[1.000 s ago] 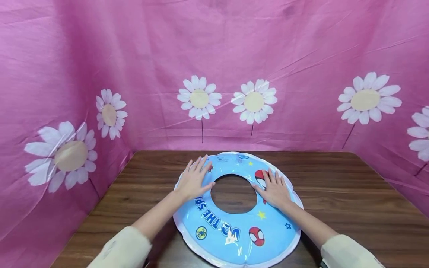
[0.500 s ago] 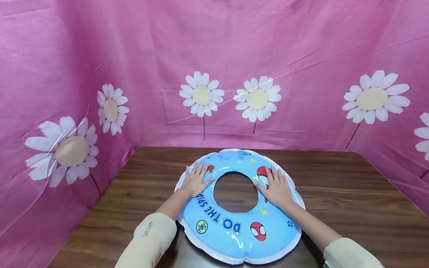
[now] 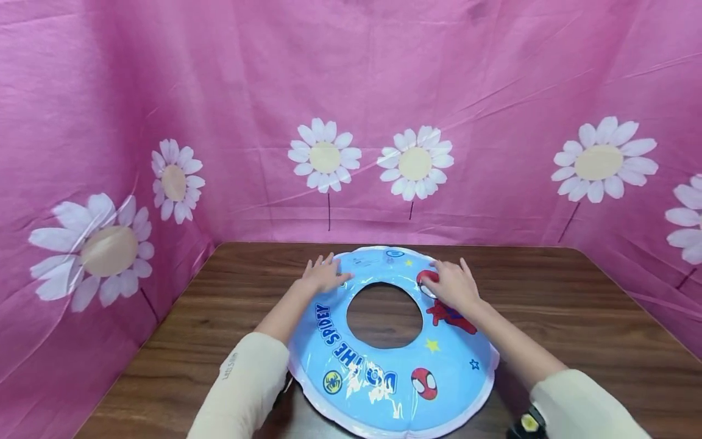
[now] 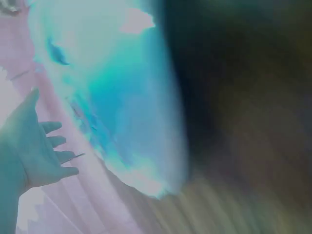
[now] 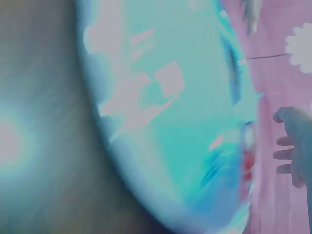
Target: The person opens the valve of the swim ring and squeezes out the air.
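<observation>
A light blue inflatable swim ring [image 3: 351, 402] with a whitish rim lies flat, printed with lettering, stars and red masked faces. My left hand [image 3: 322, 275] is raised over its far left part, fingers loosely spread. Over the far right part hovers my right hand [image 3: 456, 285], fingers relaxed and slightly bent. Both wrist views show a gap between hand and ring: the left hand [image 4: 39, 151] stands off its surface in the left wrist view, and so does the right hand [image 5: 295, 146] in the right wrist view. Neither hand holds anything.
The ring lies on a brown wood-grain table [image 3: 570, 317], whose surface also shows through the ring's hole. Pink cloth [image 3: 482, 73] with large white daisies hangs behind and along both sides. A dark device [image 3: 528, 423] sits under the right sleeve.
Both hands have lifted off the ring, where they rested flat half a second ago. The printed red figure under the right hand now shows more fully. The ring stays about in place.
</observation>
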A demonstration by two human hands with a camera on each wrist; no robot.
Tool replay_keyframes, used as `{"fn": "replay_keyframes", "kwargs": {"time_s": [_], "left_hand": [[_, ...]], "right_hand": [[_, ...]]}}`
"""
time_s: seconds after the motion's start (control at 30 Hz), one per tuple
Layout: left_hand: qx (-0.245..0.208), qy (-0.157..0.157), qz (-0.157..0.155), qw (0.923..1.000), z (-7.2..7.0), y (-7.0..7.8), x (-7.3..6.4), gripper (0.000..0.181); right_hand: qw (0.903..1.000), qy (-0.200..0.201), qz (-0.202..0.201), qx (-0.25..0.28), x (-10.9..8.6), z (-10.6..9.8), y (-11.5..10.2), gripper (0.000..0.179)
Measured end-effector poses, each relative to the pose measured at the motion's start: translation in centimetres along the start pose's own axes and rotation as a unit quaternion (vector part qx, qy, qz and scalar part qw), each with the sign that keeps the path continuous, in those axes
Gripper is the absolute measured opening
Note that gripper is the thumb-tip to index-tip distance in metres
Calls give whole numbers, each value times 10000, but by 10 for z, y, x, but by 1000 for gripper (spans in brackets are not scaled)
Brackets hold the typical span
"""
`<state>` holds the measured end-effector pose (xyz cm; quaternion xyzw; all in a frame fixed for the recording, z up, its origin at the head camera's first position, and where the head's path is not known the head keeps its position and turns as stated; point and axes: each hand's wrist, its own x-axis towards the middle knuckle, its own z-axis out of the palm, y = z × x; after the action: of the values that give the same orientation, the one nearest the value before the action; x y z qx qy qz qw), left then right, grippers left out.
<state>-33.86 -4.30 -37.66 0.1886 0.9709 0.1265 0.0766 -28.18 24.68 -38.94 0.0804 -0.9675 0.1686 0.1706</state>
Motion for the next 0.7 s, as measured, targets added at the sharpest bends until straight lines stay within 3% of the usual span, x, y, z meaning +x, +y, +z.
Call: {"fn": "replay_keyframes", "kwargs": {"time_s": [0.1, 0.23, 0.37, 0.47, 0.6, 0.7], "left_hand": [[-689, 371, -51, 9969, -4, 2, 15, 61], [-1163, 1015, -27, 9880, 16, -6, 29, 56], [-752, 1144, -39, 9906, 47, -21, 27, 60], [-375, 1260, 65, 9913, 62, -27, 24, 62], [-280, 1557, 343, 9868, 67, -27, 25, 65], [-76, 1493, 388, 9880, 64, -26, 26, 66]], "right_hand": [[9996, -86, 185, 187, 22, -1, -5, 47], [9970, -47, 415, 644, 39, 19, 5, 52], [9964, -196, 438, 699, 35, 47, 16, 61], [9972, -361, 374, 546, 28, 62, 20, 67], [9987, -299, 308, 288, 23, 71, 22, 71], [9991, -292, 262, 144, 25, 73, 23, 73]]}}
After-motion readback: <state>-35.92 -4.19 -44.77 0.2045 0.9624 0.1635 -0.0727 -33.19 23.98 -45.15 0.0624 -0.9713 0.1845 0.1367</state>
